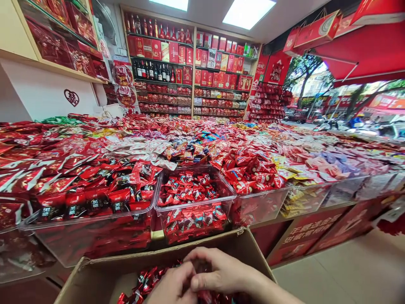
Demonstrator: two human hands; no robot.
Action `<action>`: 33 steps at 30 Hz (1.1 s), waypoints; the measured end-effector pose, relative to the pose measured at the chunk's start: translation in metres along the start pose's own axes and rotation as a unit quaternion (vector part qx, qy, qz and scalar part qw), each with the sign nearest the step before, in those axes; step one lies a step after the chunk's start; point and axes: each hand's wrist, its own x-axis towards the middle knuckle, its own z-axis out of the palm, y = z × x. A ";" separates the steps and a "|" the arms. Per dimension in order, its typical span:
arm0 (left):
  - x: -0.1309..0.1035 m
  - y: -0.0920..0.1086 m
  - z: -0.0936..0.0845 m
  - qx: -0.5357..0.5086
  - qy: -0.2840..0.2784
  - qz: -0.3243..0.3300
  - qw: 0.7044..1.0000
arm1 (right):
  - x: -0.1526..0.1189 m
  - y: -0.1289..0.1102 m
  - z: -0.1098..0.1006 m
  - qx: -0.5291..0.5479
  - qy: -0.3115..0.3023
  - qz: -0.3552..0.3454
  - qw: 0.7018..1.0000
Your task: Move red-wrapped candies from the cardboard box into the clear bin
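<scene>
My left hand (175, 283) and my right hand (221, 270) are close together, low inside an open cardboard box (253, 253). Wrapped candies (147, 280) in shiny red and dark wrappers lie in the box beneath and around them. Both hands are curled inward over the candies, the right thumb beside the left fingers. Red and dark wrapper shows between the hands, but how many pieces they hold is hidden. Just beyond the box stands a clear plastic bin (194, 204), partly filled with small red candies (190, 188).
Left of that bin, another clear bin holds red-and-black packets (98, 200); on the right, one is heaped with red packets (253, 169). More heaped sweets stretch back to shelves (193, 84) of bottles and red boxes. Tiled floor (335, 270) lies at right.
</scene>
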 end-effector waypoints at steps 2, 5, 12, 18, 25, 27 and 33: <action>0.002 0.005 -0.008 -0.032 0.028 0.010 0.999 | 0.001 -0.007 0.001 0.153 0.018 0.015 0.988; 0.000 0.013 -0.019 -0.149 0.099 0.007 0.984 | 0.004 -0.016 0.003 0.264 0.039 0.032 0.963; -0.005 0.015 -0.031 -0.199 0.147 0.000 0.969 | 0.002 -0.021 0.003 0.284 0.101 0.031 0.953; -0.002 0.009 -0.031 -0.141 0.161 0.073 0.974 | -0.001 -0.016 0.004 0.254 0.112 -0.003 0.961; -0.005 0.011 -0.021 -0.249 0.138 0.089 0.955 | -0.003 -0.018 0.006 0.251 0.173 -0.060 0.950; -0.004 0.012 -0.017 -0.296 0.137 0.059 0.944 | -0.004 -0.018 0.007 0.245 0.178 -0.072 0.950; 0.000 0.009 -0.011 -0.324 0.178 0.070 0.926 | -0.006 -0.018 0.007 0.261 0.180 -0.068 0.946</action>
